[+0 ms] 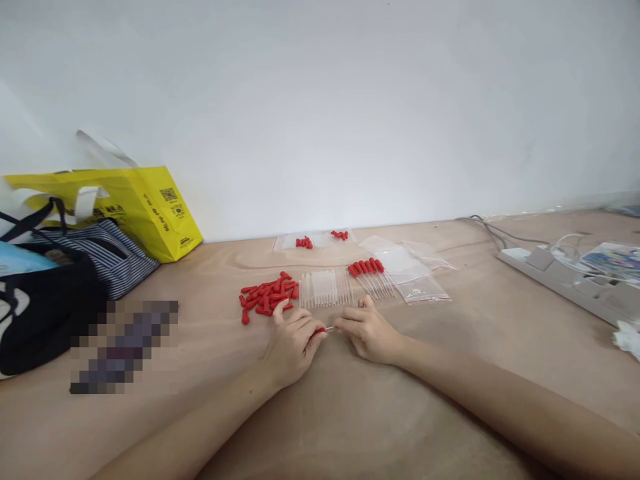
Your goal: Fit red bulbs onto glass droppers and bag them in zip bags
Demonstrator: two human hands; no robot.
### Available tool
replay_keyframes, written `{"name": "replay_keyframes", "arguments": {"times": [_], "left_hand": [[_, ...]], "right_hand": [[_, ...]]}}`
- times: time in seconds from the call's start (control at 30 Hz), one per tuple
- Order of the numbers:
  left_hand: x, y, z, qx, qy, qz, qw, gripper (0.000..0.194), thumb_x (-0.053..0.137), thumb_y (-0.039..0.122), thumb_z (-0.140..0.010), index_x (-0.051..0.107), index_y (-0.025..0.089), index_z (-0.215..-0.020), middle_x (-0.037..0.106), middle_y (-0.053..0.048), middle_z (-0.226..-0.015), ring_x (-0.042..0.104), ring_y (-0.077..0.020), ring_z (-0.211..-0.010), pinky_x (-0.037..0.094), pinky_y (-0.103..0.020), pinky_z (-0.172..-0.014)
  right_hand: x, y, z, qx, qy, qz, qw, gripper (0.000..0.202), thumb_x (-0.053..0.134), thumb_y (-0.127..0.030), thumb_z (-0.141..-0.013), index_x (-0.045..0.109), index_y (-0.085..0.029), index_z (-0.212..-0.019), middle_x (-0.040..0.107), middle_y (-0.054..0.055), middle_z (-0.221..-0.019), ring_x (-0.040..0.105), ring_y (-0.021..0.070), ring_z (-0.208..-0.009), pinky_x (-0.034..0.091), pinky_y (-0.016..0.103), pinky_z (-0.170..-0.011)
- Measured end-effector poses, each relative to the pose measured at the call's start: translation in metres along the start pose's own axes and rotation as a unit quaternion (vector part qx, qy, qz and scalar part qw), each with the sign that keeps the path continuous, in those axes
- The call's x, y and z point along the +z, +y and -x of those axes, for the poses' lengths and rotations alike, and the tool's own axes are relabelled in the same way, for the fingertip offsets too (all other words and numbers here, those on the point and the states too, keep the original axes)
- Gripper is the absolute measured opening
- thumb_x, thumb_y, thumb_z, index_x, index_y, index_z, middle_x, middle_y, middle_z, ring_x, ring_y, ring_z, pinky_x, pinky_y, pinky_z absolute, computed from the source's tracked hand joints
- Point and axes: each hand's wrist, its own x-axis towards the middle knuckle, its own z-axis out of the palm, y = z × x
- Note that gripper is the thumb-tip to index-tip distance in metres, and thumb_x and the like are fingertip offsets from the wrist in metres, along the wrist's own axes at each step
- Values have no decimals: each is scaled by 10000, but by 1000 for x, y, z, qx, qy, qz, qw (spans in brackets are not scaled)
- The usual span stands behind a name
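Red cap pinched in left hand's grip, on tube.

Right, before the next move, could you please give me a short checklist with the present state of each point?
1. Left hand has hold of a red bulb: ok, pinched between thumb and fingers.
2. Right hand has hold of the clear tube: ok, at its far end.
3. Held bulb fully seated on that tube: cannot tell, fingers cover much of it.
4. Loose red bulbs close by: ok, piled just beyond the left hand.
5. Every tube capped: not ok, a row of bare tubes lies beside the capped tubes.
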Motion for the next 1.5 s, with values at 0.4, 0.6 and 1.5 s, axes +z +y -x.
{"name": "replay_keyframes", "arguments": {"times": [0.4, 0.6, 1.5], "left_hand": [[-1, -17, 2, -38, -10, 6, 999, 243, 535, 394, -765, 530, 221, -935, 658, -3, -834, 553, -178, -847, 10, -501, -988], [-1, -14, 2, -25, 0, 18, 1000, 101, 495, 290, -803, 587, 248, -801, 657, 44, -742, 555, -134, -762, 18, -482, -993], [0, -18, 3, -130, 22, -2, 991, 443, 546, 399, -748, 425, 282, -1158, 599, -27, -1052, 488, -230, -987, 134, -510, -927]], "right_hand": [[-5, 0, 0, 75, -31, -42, 996, 189, 402, -143, -832, 573, -172, -908, 604, 20, -789, 497, 107, -709, 211, 296, -700], [-3, 0, 1, 80, -34, -47, 995, 194, 393, -140, -838, 570, -170, -911, 612, 26, -816, 510, 107, -730, 219, 297, -706], [-17, 15, -6, 180, -24, 5, 983, 196, 417, -180, -822, 603, -163, -884, 596, 52, -794, 519, 131, -695, 337, 245, -622]]}}
